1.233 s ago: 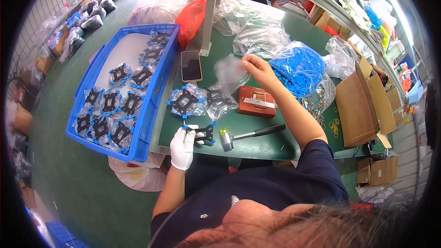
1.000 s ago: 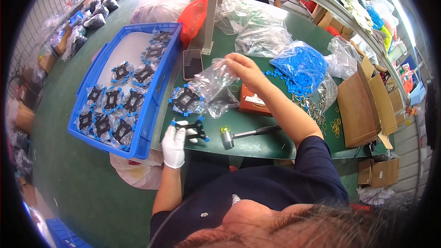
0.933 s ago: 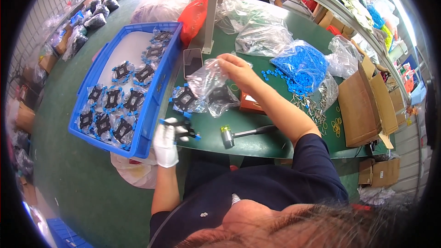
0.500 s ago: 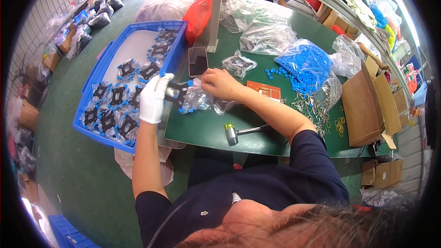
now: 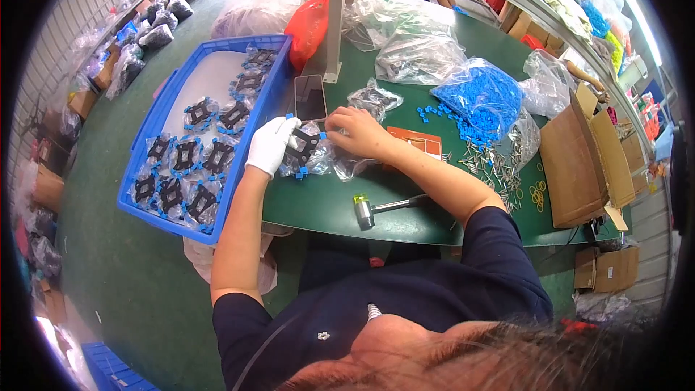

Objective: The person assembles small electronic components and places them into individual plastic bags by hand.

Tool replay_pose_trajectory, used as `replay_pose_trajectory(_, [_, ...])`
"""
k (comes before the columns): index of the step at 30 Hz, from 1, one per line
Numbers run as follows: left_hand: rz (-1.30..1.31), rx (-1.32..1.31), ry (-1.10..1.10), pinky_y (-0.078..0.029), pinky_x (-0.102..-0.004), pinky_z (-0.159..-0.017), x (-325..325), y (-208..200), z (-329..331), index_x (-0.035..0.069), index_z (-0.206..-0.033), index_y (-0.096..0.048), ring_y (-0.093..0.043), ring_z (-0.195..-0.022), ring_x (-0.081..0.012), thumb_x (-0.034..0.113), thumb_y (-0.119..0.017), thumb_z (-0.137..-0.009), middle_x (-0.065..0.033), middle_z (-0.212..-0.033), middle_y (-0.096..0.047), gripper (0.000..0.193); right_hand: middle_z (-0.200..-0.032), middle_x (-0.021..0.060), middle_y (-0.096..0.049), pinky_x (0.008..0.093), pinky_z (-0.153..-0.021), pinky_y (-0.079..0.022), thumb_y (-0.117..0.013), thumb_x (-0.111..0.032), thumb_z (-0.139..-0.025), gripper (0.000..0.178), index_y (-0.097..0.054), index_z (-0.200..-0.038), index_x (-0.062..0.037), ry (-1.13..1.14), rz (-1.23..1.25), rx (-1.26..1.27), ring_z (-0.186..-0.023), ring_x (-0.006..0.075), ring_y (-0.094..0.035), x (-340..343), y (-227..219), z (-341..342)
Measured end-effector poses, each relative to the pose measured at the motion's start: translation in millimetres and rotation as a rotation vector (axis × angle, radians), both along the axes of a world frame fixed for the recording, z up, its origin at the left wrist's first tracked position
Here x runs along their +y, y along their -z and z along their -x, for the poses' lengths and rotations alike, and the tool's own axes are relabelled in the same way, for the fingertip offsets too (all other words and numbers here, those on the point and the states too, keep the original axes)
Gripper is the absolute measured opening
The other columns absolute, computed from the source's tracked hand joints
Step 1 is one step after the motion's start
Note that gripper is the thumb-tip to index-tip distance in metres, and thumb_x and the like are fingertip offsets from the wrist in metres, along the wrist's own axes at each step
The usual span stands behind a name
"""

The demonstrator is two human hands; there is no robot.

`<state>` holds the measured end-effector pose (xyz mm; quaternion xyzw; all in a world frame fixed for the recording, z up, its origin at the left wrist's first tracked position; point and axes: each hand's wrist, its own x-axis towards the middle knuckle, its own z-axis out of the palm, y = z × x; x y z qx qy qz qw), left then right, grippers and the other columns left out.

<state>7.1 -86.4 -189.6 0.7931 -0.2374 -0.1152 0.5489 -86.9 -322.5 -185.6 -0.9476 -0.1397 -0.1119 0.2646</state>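
In a white glove, my left hand (image 5: 271, 146) grips the left side of an X-shaped black bracket (image 5: 304, 149) with blue corner pieces. My bare right hand (image 5: 359, 133) has its fingers drawn together at the bracket's right blue corner; the fingertips are partly hidden. Crumpled clear plastic bags (image 5: 346, 165) lie under and beside the bracket on the green table (image 5: 318, 206). To the left, a blue crate (image 5: 124, 187) holds several similar brackets in clear bags. A hammer (image 5: 365, 211) with a yellow-green face lies near the table's front edge.
A phone (image 5: 311, 98) lies behind my hands, a bagged part (image 5: 375, 98) beside it. Further right are an orange-brown card (image 5: 418, 143), a bag of blue pieces (image 5: 481, 98), loose metal pins (image 5: 496, 170), yellow rings (image 5: 538, 194) and a cardboard box (image 5: 572, 163). A metal post (image 5: 335, 25) stands behind.
My left hand has moved right with the bracket, from near the crate's edge to over the table. The bracket now meets my right hand's fingertips. My right hand has barely shifted.
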Motion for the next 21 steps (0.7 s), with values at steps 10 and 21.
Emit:
replay_pose_trajectory(10, [0.172, 0.039, -0.055, -0.046, -0.028, -0.07, -2, -6, 11, 0.005, -0.104, -0.074, -0.06, -0.07, -0.0121, 0.03, -0.059, -0.101, -0.0065, -0.074, -0.066, 0.029, -0.136, 0.0088, -0.058, 0.0499, -0.107, -0.041, -0.072, -0.031, -0.092, 0.027, -0.072, -0.116, -0.0186, -0.222, 0.173, -0.219, -0.131, 0.0334, -0.052, 4, 15, 16])
replay_pose_trajectory(21, [-0.201, -0.386, -0.043, -0.053, -0.0448, -0.083, -13, 32, 1, 0.006, -0.109, -0.068, -0.067, -0.088, -0.0382, 0.035, -0.053, -0.103, -0.0192, -0.095, -0.069, 0.033, -0.134, 0.0098, -0.059, 0.0476, -0.107, -0.043, -0.073, -0.016, -0.087, 0.023, -0.073, -0.11, -0.0165, -0.295, 0.171, -0.213, -0.131, 0.0324, -0.053, -3, 8, 20])
